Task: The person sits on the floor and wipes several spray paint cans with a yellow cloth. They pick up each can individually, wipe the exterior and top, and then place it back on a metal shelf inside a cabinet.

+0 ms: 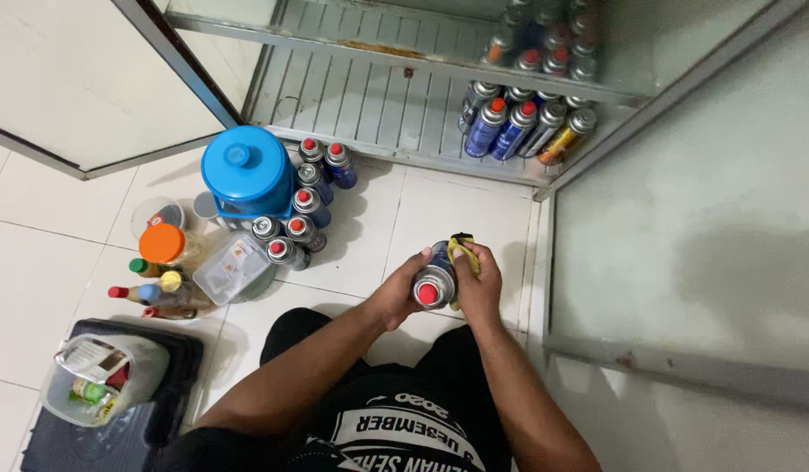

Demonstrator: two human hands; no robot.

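Left hand [394, 295] grips gas can [433, 284] steady, right hand [477, 281] presses yellow cloth [463, 253] on its side to wipe; more cans [301, 212] on floor [439, 210] left of hands.

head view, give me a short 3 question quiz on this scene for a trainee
1. True or false: the left hand grips the red-capped gas canister that the person holds over the tiled floor.
2. What does the right hand press against that canister? A) a yellow cloth B) a blue lid C) a bottle
3. Where do the other blue canisters stand: inside the open cabinet or on the black case?

Key
1. True.
2. A, the yellow cloth.
3. Inside the open cabinet; another cluster of canisters stands on the floor beside the blue-lidded container.
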